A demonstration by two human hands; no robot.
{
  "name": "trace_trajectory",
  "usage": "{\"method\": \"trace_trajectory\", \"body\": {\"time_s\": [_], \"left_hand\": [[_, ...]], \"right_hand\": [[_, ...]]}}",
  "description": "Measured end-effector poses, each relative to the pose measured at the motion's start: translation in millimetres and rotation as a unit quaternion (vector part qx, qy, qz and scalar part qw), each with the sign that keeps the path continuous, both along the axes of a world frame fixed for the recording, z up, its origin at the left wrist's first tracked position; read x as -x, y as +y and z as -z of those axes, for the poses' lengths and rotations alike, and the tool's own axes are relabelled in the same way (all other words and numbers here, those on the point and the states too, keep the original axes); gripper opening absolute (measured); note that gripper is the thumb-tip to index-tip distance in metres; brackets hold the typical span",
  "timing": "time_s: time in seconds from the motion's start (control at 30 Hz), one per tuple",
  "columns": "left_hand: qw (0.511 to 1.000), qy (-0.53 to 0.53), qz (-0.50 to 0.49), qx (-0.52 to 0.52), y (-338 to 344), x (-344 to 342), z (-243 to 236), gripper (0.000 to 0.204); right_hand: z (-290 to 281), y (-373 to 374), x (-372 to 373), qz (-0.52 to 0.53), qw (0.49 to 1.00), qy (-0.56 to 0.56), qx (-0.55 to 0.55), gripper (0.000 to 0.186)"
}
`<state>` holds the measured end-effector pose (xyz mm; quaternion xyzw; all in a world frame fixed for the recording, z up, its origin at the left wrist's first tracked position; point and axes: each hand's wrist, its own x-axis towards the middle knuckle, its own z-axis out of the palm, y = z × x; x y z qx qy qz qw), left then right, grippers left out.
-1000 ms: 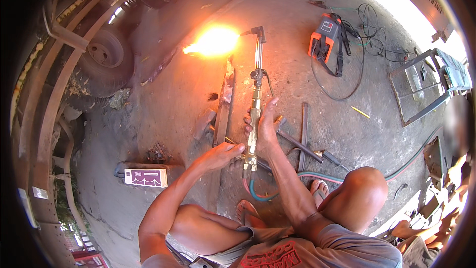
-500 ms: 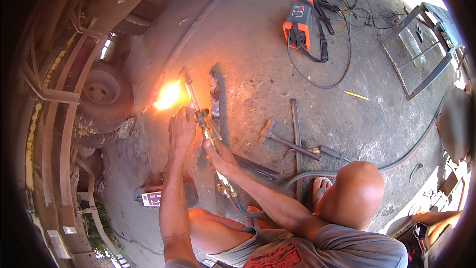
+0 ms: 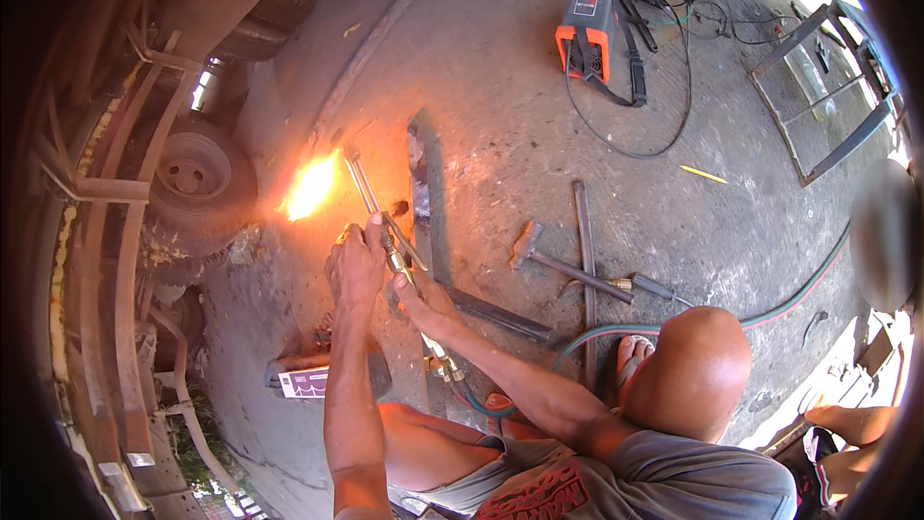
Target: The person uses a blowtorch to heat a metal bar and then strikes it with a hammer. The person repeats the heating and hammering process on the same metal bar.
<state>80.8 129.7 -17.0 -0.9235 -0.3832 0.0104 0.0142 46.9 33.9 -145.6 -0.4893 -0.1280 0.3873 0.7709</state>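
Head view looks down on a rough concrete floor [image 3: 539, 106] where a person squats, one bare knee [image 3: 695, 366] raised at lower right. Along the left edge runs a rusty vehicle frame [image 3: 91, 260] with a tyre [image 3: 197, 183] under it, close to the flame. At upper right lies a rectangular metal frame [image 3: 828, 87], well apart from the hands. An orange and grey welding machine [image 3: 592, 34] stands at the top with black cables coiled beside it. A flat steel bar [image 3: 423, 193] lies just right of the torch, and a thinner steel strip [image 3: 583, 270] lies farther right, crossed by a hammer [image 3: 568, 265]. Red and green hoses [image 3: 770, 313] curve across the floor from the right, past the knee, toward the torch's rear end.

Between the hands is a cutting torch [image 3: 371, 202], slanted up and to the left, its tip throwing a bright orange flame [image 3: 310, 188] above the floor beside the tyre. The left hand [image 3: 358, 265] is closed around the torch body near its valves. The right hand [image 3: 419, 300] grips the handle just behind, fingers wrapped; how tightly is hard to judge, since glare washes that area.

Beside the left forearm a small flat box [image 3: 306, 383] with a white and purple label lies on the floor. A thin yellow stick [image 3: 705, 174] lies alone at right.
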Motion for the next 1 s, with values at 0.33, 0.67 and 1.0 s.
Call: {"method": "trace_trajectory", "body": {"time_s": [0.33, 0.67, 1.0], "left_hand": [[0.957, 0.221, 0.167, 0.092, -116, 102, -29, 0.041], [0.979, 0.165, 0.117, 0.037, -123, 126, 26, 0.04], [0.979, 0.187, 0.063, 0.047, -127, 122, 15, 0.052]], "right_hand": [[-6, -4, -31, -0.025, 0.991, 0.124, -0.035, 0.071], [-7, -5, -27, -0.005, 0.997, 0.076, -0.019, 0.078], [3, 1, -22, -0.016, 0.998, 0.052, -0.02, 0.088]]}}
